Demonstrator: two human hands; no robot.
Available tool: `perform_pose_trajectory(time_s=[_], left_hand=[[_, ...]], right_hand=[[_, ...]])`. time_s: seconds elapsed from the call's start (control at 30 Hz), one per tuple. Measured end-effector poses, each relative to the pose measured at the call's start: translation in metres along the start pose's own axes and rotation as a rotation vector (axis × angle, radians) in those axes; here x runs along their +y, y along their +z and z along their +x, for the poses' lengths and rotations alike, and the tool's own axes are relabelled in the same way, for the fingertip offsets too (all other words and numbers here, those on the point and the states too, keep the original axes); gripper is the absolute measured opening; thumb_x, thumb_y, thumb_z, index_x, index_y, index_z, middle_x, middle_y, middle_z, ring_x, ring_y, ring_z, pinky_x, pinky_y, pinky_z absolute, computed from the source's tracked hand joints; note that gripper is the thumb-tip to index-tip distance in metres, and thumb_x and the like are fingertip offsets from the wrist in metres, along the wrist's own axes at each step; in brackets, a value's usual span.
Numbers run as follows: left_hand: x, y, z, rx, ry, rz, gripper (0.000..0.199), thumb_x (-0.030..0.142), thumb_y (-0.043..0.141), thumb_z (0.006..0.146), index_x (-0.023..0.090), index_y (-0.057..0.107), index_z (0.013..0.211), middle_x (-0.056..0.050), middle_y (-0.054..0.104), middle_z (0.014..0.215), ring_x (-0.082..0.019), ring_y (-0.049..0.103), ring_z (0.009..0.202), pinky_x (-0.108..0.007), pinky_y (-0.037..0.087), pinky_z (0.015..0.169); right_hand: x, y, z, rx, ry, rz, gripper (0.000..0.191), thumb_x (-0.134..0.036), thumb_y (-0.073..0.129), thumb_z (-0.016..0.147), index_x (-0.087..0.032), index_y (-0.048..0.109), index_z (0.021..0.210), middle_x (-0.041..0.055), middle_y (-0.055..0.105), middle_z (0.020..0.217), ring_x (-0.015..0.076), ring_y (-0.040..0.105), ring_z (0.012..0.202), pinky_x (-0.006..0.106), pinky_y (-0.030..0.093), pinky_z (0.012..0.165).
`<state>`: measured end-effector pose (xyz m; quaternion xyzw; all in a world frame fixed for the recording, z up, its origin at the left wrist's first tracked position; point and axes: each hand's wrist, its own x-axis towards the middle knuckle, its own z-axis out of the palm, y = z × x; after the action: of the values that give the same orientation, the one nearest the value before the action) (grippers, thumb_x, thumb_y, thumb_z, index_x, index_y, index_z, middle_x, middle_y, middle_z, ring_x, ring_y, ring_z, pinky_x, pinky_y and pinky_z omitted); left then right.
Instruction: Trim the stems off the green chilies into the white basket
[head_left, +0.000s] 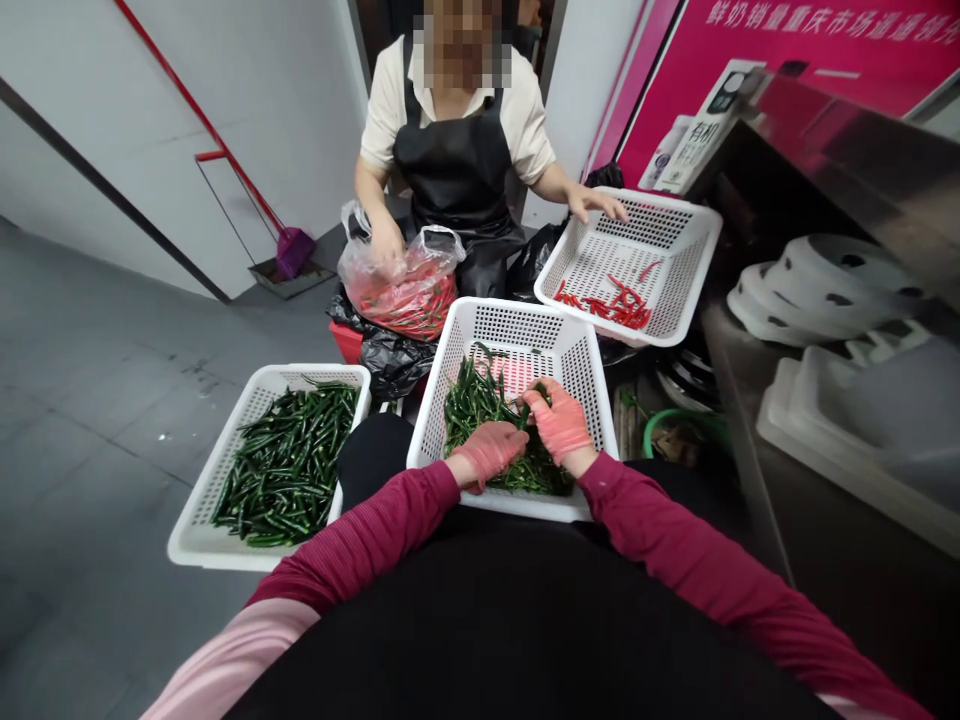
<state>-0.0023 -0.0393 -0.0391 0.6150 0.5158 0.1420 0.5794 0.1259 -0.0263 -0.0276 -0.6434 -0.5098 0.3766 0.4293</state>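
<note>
Both my hands wear pinkish-orange gloves and are over a white perforated basket point(610, 425) on my lap. In it lie green chili peppers point(471, 400) and a pile of thin green stems point(536, 478). My right hand point(561, 422) is closed around a green chili pepper, part of which shows at the fingertips. Close by on the left, my left hand point(491, 450) has its fingers pinched together near the stems; what they hold, if anything, is hidden.
A second white basket point(196, 515) full of green chilies stands at left. Opposite sits a person point(457, 150), one hand at a plastic bag of red chilies point(409, 300), the other on a basket point(694, 275) with some red chilies. A metal counter point(750, 450) runs along the right.
</note>
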Motion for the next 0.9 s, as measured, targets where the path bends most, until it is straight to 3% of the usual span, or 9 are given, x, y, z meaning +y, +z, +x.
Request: perform_pose_trajectory(time_s=[0.1,0.17,0.27,0.37,0.43,0.5,0.6,0.7,0.9], left_hand=[[0.002,-0.01,-0.003,-0.036,0.411,0.291,0.035,0.04,0.04,0.081,0.016,0.048,0.057,0.003,0.047,0.058,-0.009,0.044,0.06,-0.02,0.035,0.061],[0.002,-0.019,-0.002,-0.015,0.498,0.373,0.034,0.04,0.039,0.082,0.017,0.051,0.06,0.002,0.051,0.065,-0.01,0.047,0.069,-0.02,0.035,0.069],[-0.002,-0.029,0.002,0.063,0.299,0.362,0.032,0.038,0.036,0.083,0.018,0.056,0.068,0.001,0.056,0.071,-0.012,0.05,0.072,-0.021,0.036,0.07],[-0.011,-0.031,0.004,0.035,0.091,0.317,0.03,0.037,0.042,0.08,0.018,0.057,0.063,0.0,0.055,0.062,-0.013,0.052,0.067,-0.022,0.037,0.063],[-0.017,-0.028,0.004,0.009,-0.004,0.244,0.026,0.035,0.047,0.076,0.018,0.057,0.058,0.001,0.052,0.054,-0.013,0.051,0.062,-0.021,0.035,0.055],[-0.021,-0.023,0.003,0.022,-0.076,0.175,0.024,0.033,0.048,0.074,0.018,0.056,0.056,0.001,0.049,0.05,-0.012,0.049,0.054,-0.02,0.033,0.049],[-0.024,-0.023,0.003,0.034,-0.124,0.132,0.023,0.031,0.048,0.073,0.018,0.056,0.057,0.002,0.047,0.047,-0.011,0.046,0.047,-0.02,0.03,0.045],[-0.027,-0.027,0.004,0.026,-0.129,0.193,0.02,0.03,0.052,0.071,0.017,0.058,0.056,0.003,0.046,0.045,-0.011,0.045,0.047,-0.02,0.03,0.045],[-0.029,-0.021,0.01,-0.123,0.008,0.44,0.008,0.022,0.057,0.061,0.021,0.065,0.061,0.003,0.056,0.055,-0.011,0.05,0.055,-0.018,0.034,0.052]], right_hand=[[0.002,-0.006,0.014,-0.109,0.229,0.375,0.018,-0.037,0.052,0.073,-0.022,0.045,0.078,-0.0038,0.055,0.059,0.0122,0.052,0.046,0.024,0.042,0.044],[0.013,-0.016,0.024,-0.103,0.327,0.486,0.018,-0.036,0.053,0.072,-0.022,0.041,0.075,-0.006,0.05,0.053,0.0107,0.047,0.041,0.023,0.04,0.04],[0.037,-0.033,0.031,-0.103,0.307,0.267,0.015,-0.034,0.053,0.072,-0.022,0.045,0.075,-0.0081,0.043,0.046,0.0091,0.041,0.037,0.022,0.038,0.04],[0.059,-0.036,0.026,-0.37,0.187,-0.363,0.012,-0.028,0.058,0.067,-0.021,0.057,0.077,-0.0053,0.051,0.052,0.01,0.047,0.045,0.023,0.039,0.049],[0.068,-0.026,0.02,-0.532,0.036,-0.753,0.017,-0.025,0.06,0.065,-0.024,0.063,0.082,-0.0019,0.059,0.068,0.0126,0.054,0.061,0.023,0.04,0.058],[0.072,-0.014,0.017,-0.592,-0.084,-0.96,0.022,-0.027,0.059,0.067,-0.025,0.064,0.088,0.0008,0.061,0.085,0.0151,0.056,0.074,0.024,0.039,0.064],[0.074,-0.006,0.021,-0.608,-0.116,-1.02,0.022,-0.031,0.055,0.072,-0.023,0.065,0.09,0.0042,0.06,0.095,0.0166,0.055,0.079,0.025,0.038,0.066],[0.077,-0.017,0.029,-0.585,-0.07,-1.006,0.025,-0.032,0.049,0.077,-0.024,0.063,0.096,0.0031,0.061,0.092,0.0157,0.055,0.078,0.025,0.037,0.066],[0.078,-0.034,0.036,-0.532,-0.141,-1.128,0.04,-0.026,0.048,0.078,-0.03,0.051,0.117,0.0057,0.056,0.103,0.0175,0.056,0.082,0.027,0.037,0.07]])
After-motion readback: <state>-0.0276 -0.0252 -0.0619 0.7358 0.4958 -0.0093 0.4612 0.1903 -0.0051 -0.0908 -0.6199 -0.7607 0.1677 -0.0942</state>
